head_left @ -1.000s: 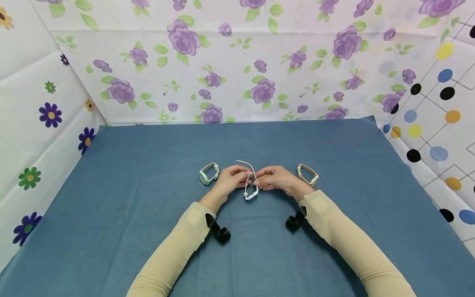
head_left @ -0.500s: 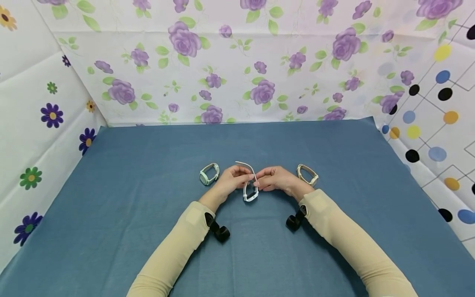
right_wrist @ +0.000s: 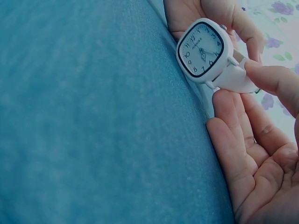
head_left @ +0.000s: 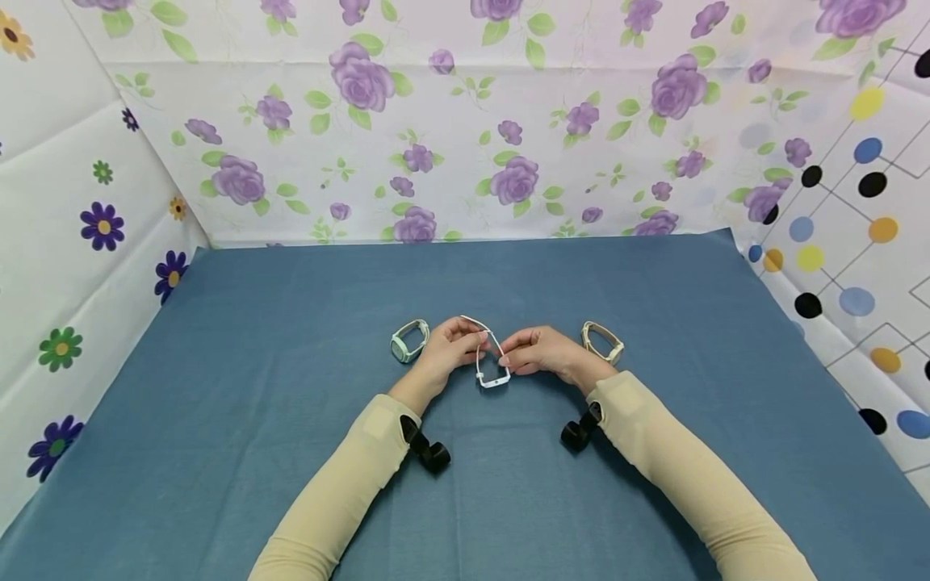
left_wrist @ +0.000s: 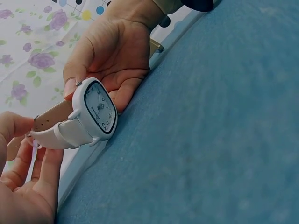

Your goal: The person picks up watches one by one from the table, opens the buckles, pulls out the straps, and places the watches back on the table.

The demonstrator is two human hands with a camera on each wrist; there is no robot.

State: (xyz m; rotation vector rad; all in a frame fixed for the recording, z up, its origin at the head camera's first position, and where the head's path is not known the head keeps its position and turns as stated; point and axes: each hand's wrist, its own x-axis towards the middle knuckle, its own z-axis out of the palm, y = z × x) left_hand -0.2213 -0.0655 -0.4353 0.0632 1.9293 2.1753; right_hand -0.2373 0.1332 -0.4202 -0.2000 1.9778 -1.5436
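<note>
A white wristwatch with a rounded square case is held between both hands, just above the blue cloth. My left hand pinches the buckle end of its strap, and in the left wrist view the buckle shows at the fingertips. My right hand pinches the other strap half between thumb and fingers, close to the case. In the head view the free strap end sticks out past the left fingers. The dial faces toward the body, with numerals and hands visible in the right wrist view.
A pale green watch lies left of the left hand, its strap in a loop. A beige watch lies likewise beyond the right hand. Blue cloth covers the table, with patterned sheets behind and at both sides.
The watch has turned slightly in the fingers, and its strap loop looks wider, the case now nearly level. The left fingers have shifted a little along the strap. The other watches have not moved.
</note>
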